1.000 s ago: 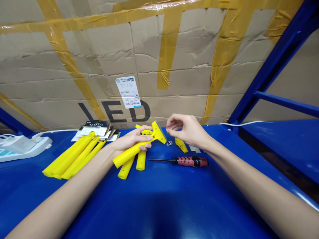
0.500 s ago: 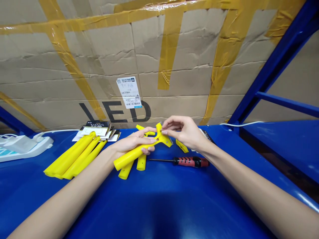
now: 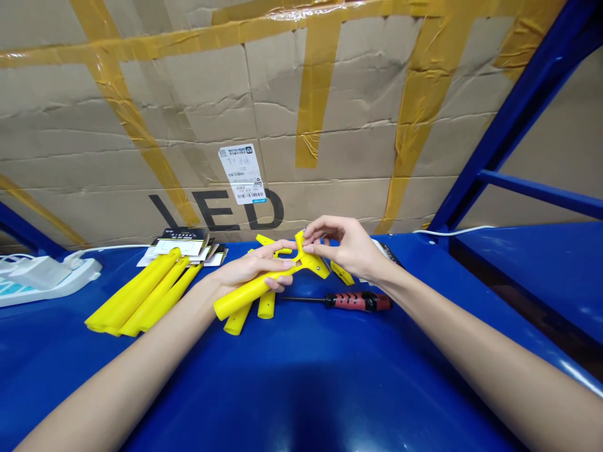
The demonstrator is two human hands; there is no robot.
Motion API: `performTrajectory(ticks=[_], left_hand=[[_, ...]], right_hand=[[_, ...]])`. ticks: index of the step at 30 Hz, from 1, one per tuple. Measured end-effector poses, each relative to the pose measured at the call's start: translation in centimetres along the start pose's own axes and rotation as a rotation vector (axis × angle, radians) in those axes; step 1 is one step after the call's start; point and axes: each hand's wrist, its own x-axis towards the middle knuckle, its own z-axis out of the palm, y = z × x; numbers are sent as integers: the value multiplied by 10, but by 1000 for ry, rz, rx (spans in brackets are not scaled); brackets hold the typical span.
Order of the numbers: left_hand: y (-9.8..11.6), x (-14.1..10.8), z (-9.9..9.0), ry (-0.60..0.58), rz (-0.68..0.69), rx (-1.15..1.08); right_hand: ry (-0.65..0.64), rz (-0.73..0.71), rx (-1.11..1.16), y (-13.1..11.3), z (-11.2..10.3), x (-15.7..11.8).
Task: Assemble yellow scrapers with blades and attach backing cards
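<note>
A yellow scraper-like tool (image 3: 242, 295) with a round handle and a wide forked head is held above the blue table. My left hand (image 3: 254, 267) is closed around it where the handle meets the head. The thumb and fingertips of my right hand (image 3: 346, 245) pinch at the upper part of the head; anything small between them is hidden. Below lies a red and black screwdriver (image 3: 358, 301), its shaft pointing left. More yellow tools (image 3: 266, 305) lie under and behind my left hand. One yellow head piece (image 3: 342, 274) shows beneath my right hand.
Several yellow handles (image 3: 141, 295) with black and white cards (image 3: 181, 242) lie at the left. A white power strip (image 3: 51, 282) is at the far left. Behind the blue table (image 3: 301, 389) stands a taped cardboard box (image 3: 198, 144). A blue metal frame (image 3: 499, 132) rises at the right.
The view has shifted slightly. The head of the held tool has turned a little, and my right fingertips have moved slightly on it. My left hand keeps its hold.
</note>
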Motion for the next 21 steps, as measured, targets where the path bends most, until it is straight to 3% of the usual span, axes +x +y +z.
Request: performTrajectory(ticks=[21], left_hand=[[-1,-1,1,-12,-10,-22]], right_hand=[[-7,11,50,2,-2,-1]])
